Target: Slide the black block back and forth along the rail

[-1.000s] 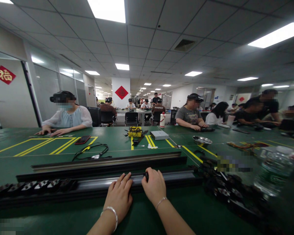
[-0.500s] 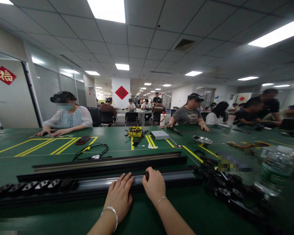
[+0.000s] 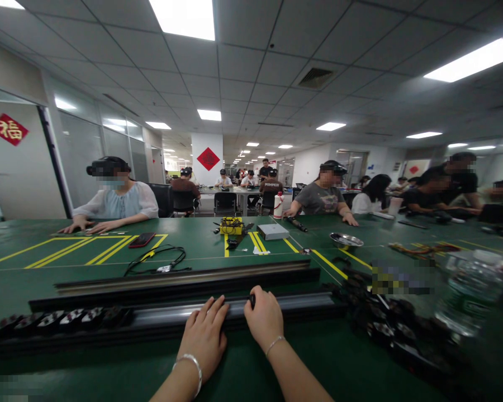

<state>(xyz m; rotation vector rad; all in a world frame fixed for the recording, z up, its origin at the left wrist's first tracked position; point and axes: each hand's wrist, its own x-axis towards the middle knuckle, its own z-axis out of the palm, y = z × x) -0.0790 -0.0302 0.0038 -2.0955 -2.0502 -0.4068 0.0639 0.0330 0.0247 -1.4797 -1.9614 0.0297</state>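
On the green desk [image 3: 109,371] lies a long black track [image 3: 155,329], a glossy grey strip [image 3: 305,301] down its middle, dark blocks [image 3: 71,318], some pale-topped, lined up at its left end. The left hand [image 3: 204,336] rests flat across it, fingers slightly spread; the right hand [image 3: 265,321] curls its fingers round a small black piece [image 3: 252,301].

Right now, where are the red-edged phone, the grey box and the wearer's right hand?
Red-edged phone [image 3: 142,240]: head view, its upward face.
Grey box [image 3: 272,230]: head view, its top face.
Wearer's right hand [image 3: 265,316]: head view, its back.
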